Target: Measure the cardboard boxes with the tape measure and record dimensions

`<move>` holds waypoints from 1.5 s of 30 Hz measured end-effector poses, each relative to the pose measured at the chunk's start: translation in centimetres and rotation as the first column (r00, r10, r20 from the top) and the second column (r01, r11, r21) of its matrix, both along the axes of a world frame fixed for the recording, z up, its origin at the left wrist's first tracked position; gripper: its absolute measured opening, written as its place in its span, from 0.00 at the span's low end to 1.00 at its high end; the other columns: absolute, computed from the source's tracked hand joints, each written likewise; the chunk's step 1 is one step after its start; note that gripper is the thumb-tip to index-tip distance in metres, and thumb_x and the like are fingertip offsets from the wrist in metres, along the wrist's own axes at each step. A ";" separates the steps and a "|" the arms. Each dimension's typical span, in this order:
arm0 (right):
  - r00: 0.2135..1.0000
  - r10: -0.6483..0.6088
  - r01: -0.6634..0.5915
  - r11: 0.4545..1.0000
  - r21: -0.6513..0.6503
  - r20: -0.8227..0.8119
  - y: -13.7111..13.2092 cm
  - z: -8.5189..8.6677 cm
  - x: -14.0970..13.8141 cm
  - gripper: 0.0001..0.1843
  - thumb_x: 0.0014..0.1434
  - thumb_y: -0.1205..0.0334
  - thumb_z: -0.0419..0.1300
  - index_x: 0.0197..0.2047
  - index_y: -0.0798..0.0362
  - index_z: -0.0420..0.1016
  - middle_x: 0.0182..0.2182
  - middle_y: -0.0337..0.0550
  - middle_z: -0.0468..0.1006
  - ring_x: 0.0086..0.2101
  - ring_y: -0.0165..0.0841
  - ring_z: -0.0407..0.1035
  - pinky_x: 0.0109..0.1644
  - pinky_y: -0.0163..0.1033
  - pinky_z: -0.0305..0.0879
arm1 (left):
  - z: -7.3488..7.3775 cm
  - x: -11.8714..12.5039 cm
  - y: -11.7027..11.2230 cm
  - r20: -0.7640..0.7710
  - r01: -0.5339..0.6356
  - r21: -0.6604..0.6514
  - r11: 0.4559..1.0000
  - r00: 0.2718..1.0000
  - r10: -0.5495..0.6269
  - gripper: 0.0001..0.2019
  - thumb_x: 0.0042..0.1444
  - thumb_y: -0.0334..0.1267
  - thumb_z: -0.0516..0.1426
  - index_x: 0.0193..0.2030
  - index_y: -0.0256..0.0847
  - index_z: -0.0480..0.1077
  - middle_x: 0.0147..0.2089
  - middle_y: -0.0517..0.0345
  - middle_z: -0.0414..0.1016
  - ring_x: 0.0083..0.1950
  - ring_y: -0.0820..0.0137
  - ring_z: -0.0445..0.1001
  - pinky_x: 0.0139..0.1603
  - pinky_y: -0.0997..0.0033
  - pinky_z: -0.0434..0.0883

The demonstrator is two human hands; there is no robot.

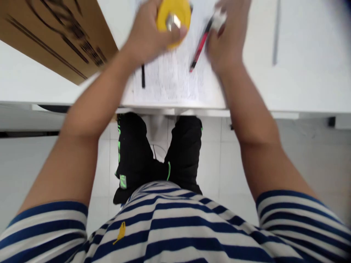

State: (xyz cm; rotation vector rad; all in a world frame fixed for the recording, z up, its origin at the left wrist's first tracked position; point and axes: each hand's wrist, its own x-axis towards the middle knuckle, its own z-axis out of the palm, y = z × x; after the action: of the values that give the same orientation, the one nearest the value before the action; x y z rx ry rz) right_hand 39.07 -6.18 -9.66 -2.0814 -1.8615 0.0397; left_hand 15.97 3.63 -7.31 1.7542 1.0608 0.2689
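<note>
My left hand [149,34] is closed on a yellow disc [164,20] with a shiny metal piece [173,22] at its middle; the thumb presses on its near edge. To the right, my right hand [229,40] is blurred, its fingers curled round a slim red and black pen-like stick [200,47] that slants down to the left. A small white thing [218,20] shows at those fingers, too smeared to name. Under both hands lies a paper sheet [170,82] with faint marks. A short black stick [143,76] rests on it, partly hidden by my left wrist.
A brown cardboard box [59,36] with dark printing stands on the white table [35,82] at the left. On the right, a thin grey line [276,34] runs across the tabletop. The table's front edge [175,108] lies above my legs.
</note>
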 end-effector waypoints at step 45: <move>0.603 0.492 -0.407 0.867 0.288 -0.628 12.3 15.3 -15.9 0.35 0.63 0.42 0.62 0.71 0.42 0.69 0.62 0.47 0.79 0.56 0.46 0.74 0.56 0.49 0.73 | 12.9 -24.9 1.6 -0.141 -0.445 0.173 0.879 0.872 0.469 0.35 0.53 0.75 0.57 0.22 0.42 0.61 0.23 0.59 0.62 0.26 0.72 0.58 0.27 0.69 0.51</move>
State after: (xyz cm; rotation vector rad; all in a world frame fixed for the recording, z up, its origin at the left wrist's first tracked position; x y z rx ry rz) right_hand 23.12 6.10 5.65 -1.1833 -1.7630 0.7170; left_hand -8.91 5.27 5.56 1.6446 1.6259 0.4948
